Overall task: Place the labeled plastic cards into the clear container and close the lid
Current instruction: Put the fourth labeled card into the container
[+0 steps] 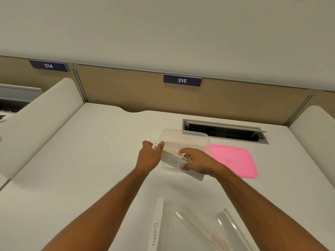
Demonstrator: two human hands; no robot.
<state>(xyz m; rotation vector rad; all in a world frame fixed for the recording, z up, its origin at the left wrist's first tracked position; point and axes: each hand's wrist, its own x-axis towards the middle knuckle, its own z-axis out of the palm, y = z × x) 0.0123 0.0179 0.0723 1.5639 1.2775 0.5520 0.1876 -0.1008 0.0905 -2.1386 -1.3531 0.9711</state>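
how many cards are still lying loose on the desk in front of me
3, near the front edge: the GIRAFEE card on the left, a clear one in the middle, another clear one on the right. Others may be hidden by my arms.

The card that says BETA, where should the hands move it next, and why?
Probably tip the BETA card down into the clear container. Both the left hand and right hand hold it at the container's near edge, another card lies inside, and the pink lid is off beside it.

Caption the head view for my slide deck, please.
Both hands, left hand and right hand, lower a labeled card into the clear container; pink lid lies beside it.
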